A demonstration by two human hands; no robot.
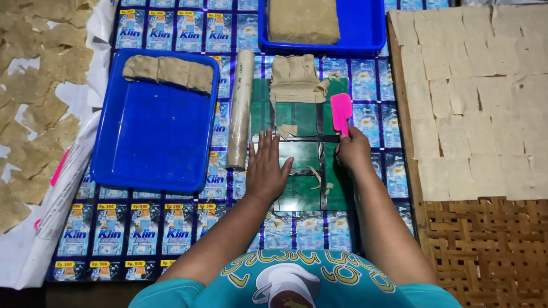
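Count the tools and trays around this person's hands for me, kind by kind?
Blue trays: 2, one at left and one at top
Pink scrapers: 1, held in the right hand
Rolling pins: 1
Green cutting mats: 1
Total: 5

A rolling pin (240, 108) lies between the tray (154, 142) at left and the cutting mat (302, 154), the woven rack (485, 245) at right.

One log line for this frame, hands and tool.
left hand: flat on green mat | right hand: holds pink scraper | dough stack: beyond hands
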